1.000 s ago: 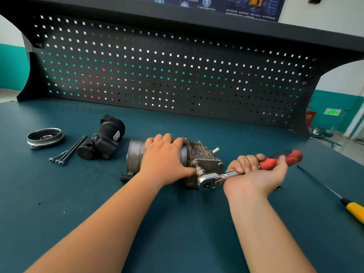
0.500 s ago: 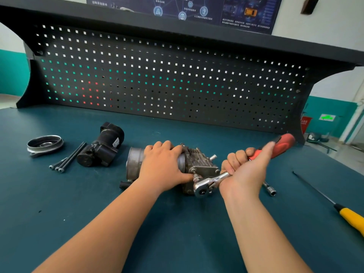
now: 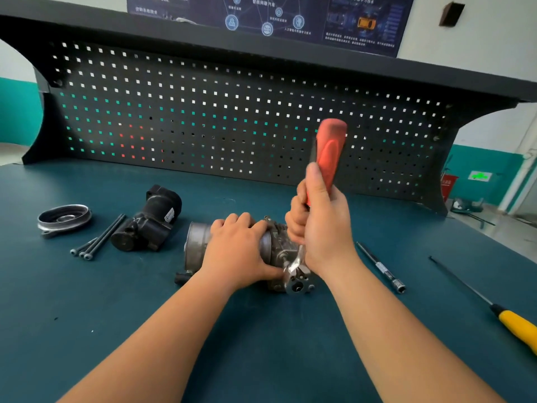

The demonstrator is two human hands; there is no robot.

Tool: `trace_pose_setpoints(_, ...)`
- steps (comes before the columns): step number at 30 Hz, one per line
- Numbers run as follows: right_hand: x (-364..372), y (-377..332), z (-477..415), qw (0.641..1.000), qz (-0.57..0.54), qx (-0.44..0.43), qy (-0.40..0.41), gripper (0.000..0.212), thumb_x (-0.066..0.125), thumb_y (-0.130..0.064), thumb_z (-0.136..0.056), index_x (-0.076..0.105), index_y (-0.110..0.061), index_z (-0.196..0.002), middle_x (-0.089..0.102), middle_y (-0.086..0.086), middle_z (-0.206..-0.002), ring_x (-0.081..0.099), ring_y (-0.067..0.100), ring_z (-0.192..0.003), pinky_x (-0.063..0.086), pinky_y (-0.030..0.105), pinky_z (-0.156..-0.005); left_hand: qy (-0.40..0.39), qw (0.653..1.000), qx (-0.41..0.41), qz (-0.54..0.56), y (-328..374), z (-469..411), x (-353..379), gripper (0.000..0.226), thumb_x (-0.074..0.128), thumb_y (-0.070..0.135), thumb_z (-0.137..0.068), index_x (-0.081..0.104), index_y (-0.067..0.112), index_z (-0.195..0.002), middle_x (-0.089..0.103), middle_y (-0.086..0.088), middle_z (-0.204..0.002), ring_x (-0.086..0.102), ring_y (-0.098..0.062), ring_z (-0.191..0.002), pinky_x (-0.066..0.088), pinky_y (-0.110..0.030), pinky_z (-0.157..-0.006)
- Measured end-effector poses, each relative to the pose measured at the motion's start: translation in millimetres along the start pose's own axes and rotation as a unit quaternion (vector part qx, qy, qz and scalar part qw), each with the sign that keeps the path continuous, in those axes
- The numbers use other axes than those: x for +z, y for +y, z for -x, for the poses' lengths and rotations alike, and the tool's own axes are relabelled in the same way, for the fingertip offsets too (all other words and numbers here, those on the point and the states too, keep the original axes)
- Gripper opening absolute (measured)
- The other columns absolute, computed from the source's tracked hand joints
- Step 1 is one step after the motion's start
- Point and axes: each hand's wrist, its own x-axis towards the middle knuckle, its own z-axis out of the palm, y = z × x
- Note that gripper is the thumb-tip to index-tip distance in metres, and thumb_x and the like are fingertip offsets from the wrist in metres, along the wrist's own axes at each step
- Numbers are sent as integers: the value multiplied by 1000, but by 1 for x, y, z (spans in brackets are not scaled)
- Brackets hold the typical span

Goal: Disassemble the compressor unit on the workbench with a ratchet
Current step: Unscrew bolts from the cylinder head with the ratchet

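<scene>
The grey metal compressor unit [image 3: 197, 245] lies on its side in the middle of the dark green workbench [image 3: 261, 344]. My left hand [image 3: 236, 251] presses down over its body, covering most of it. My right hand [image 3: 321, 228] grips the ratchet [image 3: 329, 152] by its red handle, which now points almost straight up. The ratchet's chrome head [image 3: 296, 279] sits on a bolt at the compressor's right end.
A black detached component [image 3: 151, 225], three long black bolts [image 3: 97, 242] and a metal pulley disc [image 3: 64, 218] lie to the left. An extension bar [image 3: 380, 267] and a yellow-handled screwdriver [image 3: 511, 322] lie to the right. A black pegboard [image 3: 232, 117] stands behind.
My right hand has swung the ratchet handle from pointing right and nearly level up to near vertical. My left hand has stayed on the compressor. The camera has tilted upward a little.
</scene>
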Motion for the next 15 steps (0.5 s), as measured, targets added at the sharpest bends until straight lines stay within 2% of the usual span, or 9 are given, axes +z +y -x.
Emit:
trace_pose_setpoints(3,10,2,-2,996,51,8,-75,39,54,-45,-74,34,-14,-63,29,-10,-37,23,4,-29,21,11,-33,1,1000,7,3,-2,1,-1,88,32,79,-47,50,32,-119,36,8,-91,42,-18,-97,26,-33,-84)
trace_pose_setpoints(5,9,2,-3,997,42,6,-68,38,54,-45,-74,34,-15,-63,28,-10,-38,22,4,-30,20,11,-33,-3,1000,11,8,-3,2,-1,91,33,80,-47,48,33,-124,43,7,-97,42,-19,-100,26,-33,-86)
trace_pose_setpoints(8,-9,3,2,996,-72,-6,58,39,52,-50,-74,34,-18,-62,24,-11,-39,19,4,-31,17,12,-33,-19,1000,8,9,-2,2,-2,96,42,82,-50,40,36,-135,47,6,-113,41,-18,-108,24,-32,-93)
trace_pose_setpoints(10,-27,8,6,968,-177,7,177,42,48,-50,-87,33,-20,-62,21,-11,-42,17,5,-33,13,15,-33,-33,999,10,4,-3,3,-3,96,48,80,-55,34,36,-140,45,7,-121,40,-17,-114,23,-32,-98)
trace_pose_setpoints(12,-40,13,11,932,-250,25,260,45,41,-51,-94,34,-21,-61,20,-9,-45,16,7,-37,13,19,-33,-51,998,33,22,-5,5,-8,92,56,73,-63,30,35,-142,42,8,-129,37,-16,-121,21,-31,-103)
trace_pose_setpoints(14,-45,16,15,914,-283,33,289,46,40,-52,-93,35,-21,-61,20,-8,-47,16,9,-38,14,20,-34,-63,989,53,120,-3,11,-17,77,66,54,-73,35,32,-140,42,8,-130,37,-13,-123,23,-27,-105)
trace_pose_setpoints(15,-44,18,16,913,-285,29,290,46,40,-52,-93,36,-21,-61,20,-8,-46,16,9,-38,14,20,-34,-42,977,48,202,0,16,-20,63,69,42,-76,45,30,-132,47,9,-123,43,-7,-118,28,-20,-101)
